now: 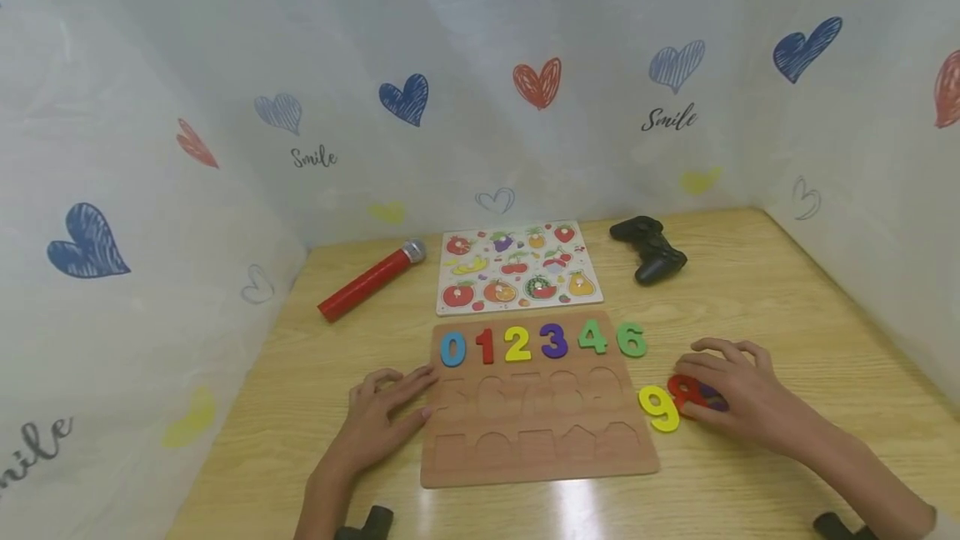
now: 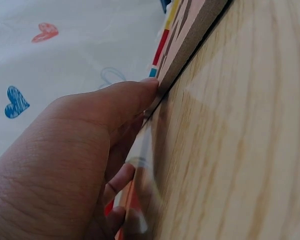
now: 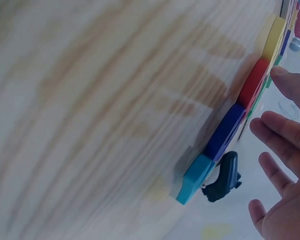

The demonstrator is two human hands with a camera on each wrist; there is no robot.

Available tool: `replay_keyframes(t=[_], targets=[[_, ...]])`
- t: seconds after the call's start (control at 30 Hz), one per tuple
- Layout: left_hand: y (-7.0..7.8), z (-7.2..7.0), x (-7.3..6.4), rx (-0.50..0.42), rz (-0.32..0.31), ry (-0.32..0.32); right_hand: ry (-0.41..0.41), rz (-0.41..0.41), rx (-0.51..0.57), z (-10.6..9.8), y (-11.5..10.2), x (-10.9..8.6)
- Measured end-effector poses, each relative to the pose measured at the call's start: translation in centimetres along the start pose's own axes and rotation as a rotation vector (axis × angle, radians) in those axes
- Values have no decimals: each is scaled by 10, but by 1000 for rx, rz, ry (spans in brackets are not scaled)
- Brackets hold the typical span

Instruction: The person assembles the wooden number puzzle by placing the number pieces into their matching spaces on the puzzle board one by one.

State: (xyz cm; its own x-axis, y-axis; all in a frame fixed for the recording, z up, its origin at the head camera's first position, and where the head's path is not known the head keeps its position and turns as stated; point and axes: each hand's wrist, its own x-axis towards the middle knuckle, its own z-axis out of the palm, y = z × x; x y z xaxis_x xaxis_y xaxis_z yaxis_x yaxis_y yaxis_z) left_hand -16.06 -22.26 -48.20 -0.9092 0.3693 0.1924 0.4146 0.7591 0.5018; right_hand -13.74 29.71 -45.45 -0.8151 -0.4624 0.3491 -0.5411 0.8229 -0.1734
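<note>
- Right grip [image 1: 738, 386]: fingers spread wide, holding nothing; red piece [image 3: 253, 82] just beside them, contact unclear; yellow nine [image 3: 274, 39] farther left.
- Left grip [image 1: 382, 419]: unclenched, against the board [image 1: 536, 417].
- Risk: hasty pinch could knock the yellow nine, crowded alongside.

Wooden board [image 1: 536, 422] (matt), glossy wood-grain table [image 1: 750, 298]
</note>
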Motion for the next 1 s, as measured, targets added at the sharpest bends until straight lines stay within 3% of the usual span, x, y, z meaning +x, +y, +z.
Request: replay_keyframes(t=[0.57,1.0], targets=[[-2,0,-1,12,1,1,-30,31,-15,-9,13,-17],[-2,0,0,17,8,8,-109,60,-23,-14,23,-20]])
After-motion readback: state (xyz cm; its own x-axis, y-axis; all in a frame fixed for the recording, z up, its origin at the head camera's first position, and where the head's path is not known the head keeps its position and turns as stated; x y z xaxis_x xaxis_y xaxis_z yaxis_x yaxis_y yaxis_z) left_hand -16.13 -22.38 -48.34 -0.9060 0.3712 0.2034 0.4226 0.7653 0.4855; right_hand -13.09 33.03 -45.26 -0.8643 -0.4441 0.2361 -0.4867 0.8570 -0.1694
